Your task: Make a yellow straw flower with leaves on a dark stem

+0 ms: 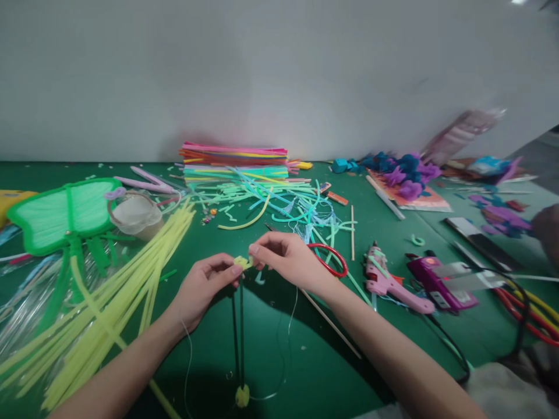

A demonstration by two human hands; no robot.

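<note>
Your two hands meet at frame centre over the green bench [393, 233]. Your left hand [198, 288] pinches one small yellow fuzzy piece [241, 262] between thumb and fingertips; your right hand [288, 261] pinches the same piece from the other side, fingers pressed together on it. Two dark green stems [238, 337] hang from that piece toward the lower centre, ending near one yellow pompom [242, 396] lying on the bench. One thin clear thread [286, 349] loops below your right wrist.

Lower left: one loose bundle of pale yellow pipe cleaners [109, 308], too many to count. Upper left: one green butterfly-shaped piece [61, 212], with one roll of clear tape [135, 215] just beside it. Centre top: one stack of mixed-colour pipe cleaners [233, 160], with scattered green and blue offcuts [283, 203] in front of it. Right of your right hand: one pair of red-handled scissors [332, 259], partly hidden behind the hand, then two glue guns, one pink [386, 279], one purple [437, 282]. One wooden stick [332, 326] runs under your right forearm. Upper right: one heap of blue and purple fuzzy shapes [404, 171].
</note>
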